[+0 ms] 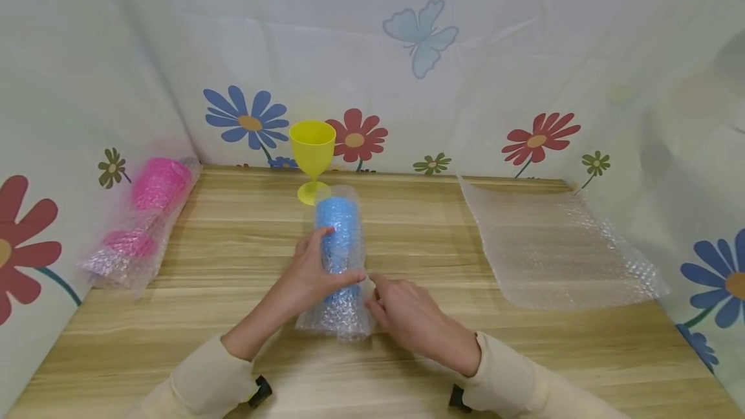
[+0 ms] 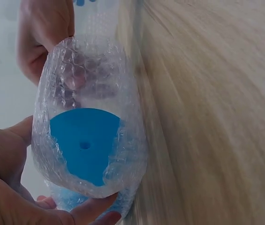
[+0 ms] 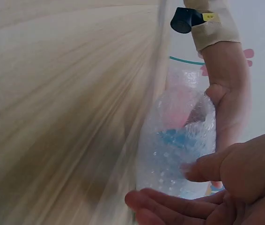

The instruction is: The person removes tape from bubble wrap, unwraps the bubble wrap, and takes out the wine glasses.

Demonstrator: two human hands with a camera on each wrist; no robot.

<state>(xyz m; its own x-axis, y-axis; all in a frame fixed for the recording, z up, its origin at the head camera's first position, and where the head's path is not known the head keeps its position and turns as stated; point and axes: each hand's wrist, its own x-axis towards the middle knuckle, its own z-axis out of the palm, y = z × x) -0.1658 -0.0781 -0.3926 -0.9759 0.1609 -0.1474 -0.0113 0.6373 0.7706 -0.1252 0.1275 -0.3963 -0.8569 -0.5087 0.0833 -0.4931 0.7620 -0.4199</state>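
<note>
A blue plastic goblet [image 1: 337, 217] lies rolled in clear bubble wrap [image 1: 343, 323] at the middle of the wooden table. Its round blue base [image 2: 85, 140], with a small hole, shows inside the wrap's near end in the left wrist view. From the left side my left hand [image 1: 305, 280] grips the roll, thumb and fingers spread around it. My right hand [image 1: 410, 315] is at the roll's right side. Its thumb [image 3: 205, 168] overlaps the wrap in the right wrist view, and its fingers extend low beside it, close to the table.
A yellow goblet [image 1: 314, 154] stands upright just behind the roll. On the left lies a pink goblet wrapped in bubble wrap [image 1: 160, 183]. A flat bubble wrap sheet [image 1: 547, 257] is spread on the right. Flower-printed cloth [image 1: 361, 44] closes off the back and sides.
</note>
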